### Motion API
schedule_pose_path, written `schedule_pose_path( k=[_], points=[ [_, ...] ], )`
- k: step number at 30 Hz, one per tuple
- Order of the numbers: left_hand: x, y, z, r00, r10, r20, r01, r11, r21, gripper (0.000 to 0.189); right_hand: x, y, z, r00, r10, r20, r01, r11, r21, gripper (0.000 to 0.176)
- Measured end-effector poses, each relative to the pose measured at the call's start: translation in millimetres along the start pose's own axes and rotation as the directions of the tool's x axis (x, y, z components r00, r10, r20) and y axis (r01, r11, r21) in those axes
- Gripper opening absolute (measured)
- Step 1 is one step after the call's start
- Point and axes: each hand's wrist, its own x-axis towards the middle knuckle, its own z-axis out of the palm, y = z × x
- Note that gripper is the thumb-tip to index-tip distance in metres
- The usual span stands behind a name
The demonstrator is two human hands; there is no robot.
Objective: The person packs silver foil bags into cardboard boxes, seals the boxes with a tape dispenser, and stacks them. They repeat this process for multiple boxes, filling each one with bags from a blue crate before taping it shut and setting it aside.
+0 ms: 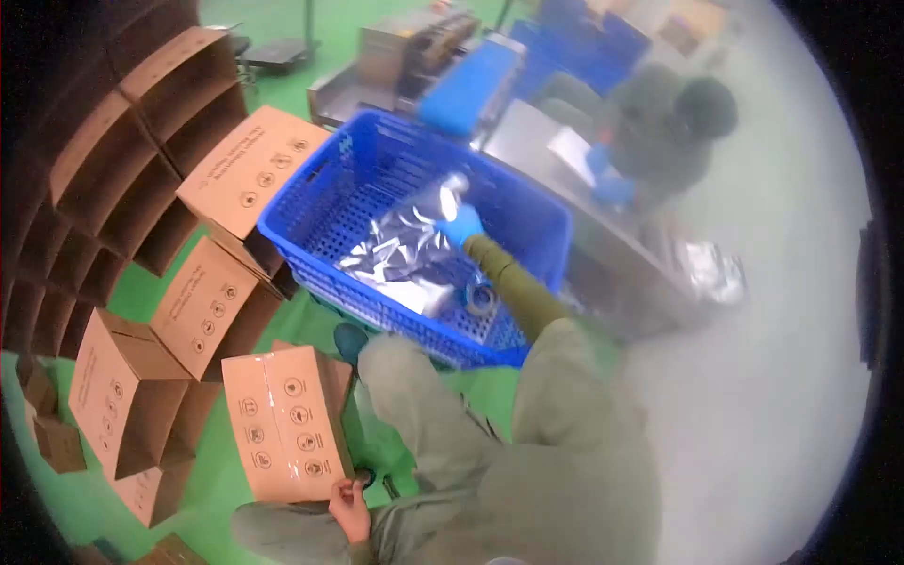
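My left hand [350, 511], bare, is at the near lower corner of a closed, taped cardboard box [273, 424], its fingers curled together on the edge. My right hand [461, 226], in a blue glove, reaches into a large blue plastic basket [414, 325]. Its fingers are closed on a shiny silver foil pouch [450, 193]. Below that hand, more crumpled silver foil pouches [395, 250] lie in the basket. A roll of tape [480, 299] is also inside, near my olive sleeve.
Open cardboard boxes [155, 395] stand on the green floor at left, beside stacked box rows [104, 179]. A metal table [603, 254] borders the basket on the right; a co-worker [659, 122] in blue gloves is behind it. A machine with a blue belt [471, 89] stands beyond.
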Motion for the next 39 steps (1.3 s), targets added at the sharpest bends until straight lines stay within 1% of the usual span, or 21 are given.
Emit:
schedule_pose_path(
  k=[2,3,4,7,8,9,11,13,14,16,19,20,22,25,29,32,34,36,37,38,39],
  points=[
    [-4.6,29.6,-4.5,0.992,0.116,0.051,-0.111,0.990,-0.092,0.010,-46.3,-55.7,-103.5,0.952,-0.276,0.130,0.300,0.926,-0.229,0.049],
    [-4.2,29.5,-3.9,0.983,0.172,0.070,-0.167,0.984,-0.066,0.012,-72.8,-52.7,-140.9,0.867,-0.491,-0.084,0.473,0.864,-0.172,0.056],
    [-5.0,35.5,-6.7,0.967,0.224,0.122,-0.228,0.973,0.025,0.014,-108.4,-60.4,-193.9,0.922,-0.382,0.060,0.387,0.906,-0.174,0.052],
    [-12.3,35.2,-2.1,0.959,0.144,0.243,-0.127,0.988,-0.085,0.016,-265.7,-105.8,-348.7,0.965,-0.248,-0.082,0.189,0.881,-0.434,0.051],
    [-16.4,39.7,-1.5,0.954,0.112,0.279,-0.074,0.987,-0.145,0.016,-310.4,-109.6,-384.0,1.000,0.001,-0.021,-0.004,0.987,-0.163,0.049],
    [-9.6,20.7,0.9,0.940,0.190,0.283,-0.162,0.980,-0.117,0.018,-347.3,-112.2,-417.8,0.920,0.391,0.040,-0.366,0.889,-0.277,0.048],
    [-12.1,23.4,4.6,0.916,0.173,0.362,-0.131,0.982,-0.137,0.018,-417.5,-69.6,-454.0,0.997,0.028,-0.067,-0.036,0.992,-0.121,0.045],
    [-15.6,32.5,6.6,0.893,0.162,0.420,-0.148,0.987,-0.066,0.019,-476.0,-42.6,-468.8,0.953,0.291,-0.081,-0.298,0.949,-0.102,0.042],
    [-15.2,33.8,7.5,0.889,0.178,0.422,-0.162,0.984,-0.074,0.019,-501.1,-5.7,-462.9,0.951,0.258,-0.170,-0.279,0.954,-0.111,0.045],
    [-9.7,33.6,6.9,0.872,0.167,0.460,-0.155,0.986,-0.064,0.019,-528.2,50.7,-421.5,0.799,0.480,-0.361,-0.598,0.573,-0.560,0.058],
    [-2.2,35.0,1.7,0.865,0.230,0.446,-0.220,0.973,-0.076,0.017,-589.7,230.9,-308.5,0.880,0.373,-0.294,-0.474,0.649,-0.595,0.059],
    [0.2,29.6,0.3,0.873,0.244,0.422,-0.227,0.970,-0.091,0.017,-575.0,223.3,-284.6,0.821,0.571,0.002,-0.457,0.659,-0.597,0.054],
    [7.6,15.4,-4.4,0.904,0.235,0.357,-0.210,0.972,-0.108,0.017,-498.9,160.8,-266.9,0.793,0.556,0.250,-0.359,0.757,-0.546,0.046],
    [7.8,-4.8,-18.0,0.944,0.200,0.262,-0.172,0.977,-0.125,0.014,-368.2,46.0,-271.6,1.000,0.012,0.029,-0.005,0.972,-0.234,0.048],
    [-5.0,16.8,-18.5,0.969,0.179,0.169,-0.149,0.974,-0.173,0.011,-230.2,-99.6,-218.7,0.961,-0.268,-0.073,0.267,0.963,-0.019,0.045],
    [-13.5,14.4,-19.0,0.985,0.104,0.136,-0.080,0.982,-0.174,0.010,-136.8,-124.7,-132.3,0.906,-0.011,0.422,0.171,0.923,-0.345,0.056],
    [-10.3,15.1,-18.4,0.992,0.032,0.124,-0.013,0.988,-0.151,0.010,-104.5,-67.0,-50.7,0.500,0.381,0.778,-0.179,0.924,-0.337,0.075],
    [-16.0,39.0,-20.5,0.997,-0.019,0.079,0.023,0.998,-0.052,0.012,-105.8,23.5,46.4,0.333,0.431,0.838,-0.549,0.811,-0.199,0.063],
    [-17.4,39.6,-19.6,0.997,-0.032,0.069,0.036,0.997,-0.062,0.012,-112.4,50.9,77.7,0.432,0.429,0.793,-0.638,0.767,-0.068,0.051],
    [-18.2,37.6,-20.2,0.996,-0.070,0.063,0.075,0.994,-0.079,0.013,-88.6,185.8,169.7,0.467,0.324,0.823,-0.461,0.883,-0.086,0.071],
    [-15.2,37.2,-20.4,0.993,-0.103,0.062,0.109,0.989,-0.096,0.013,-108.7,142.2,152.1,0.539,0.375,0.755,-0.601,0.799,0.032,0.066]
  ],
)
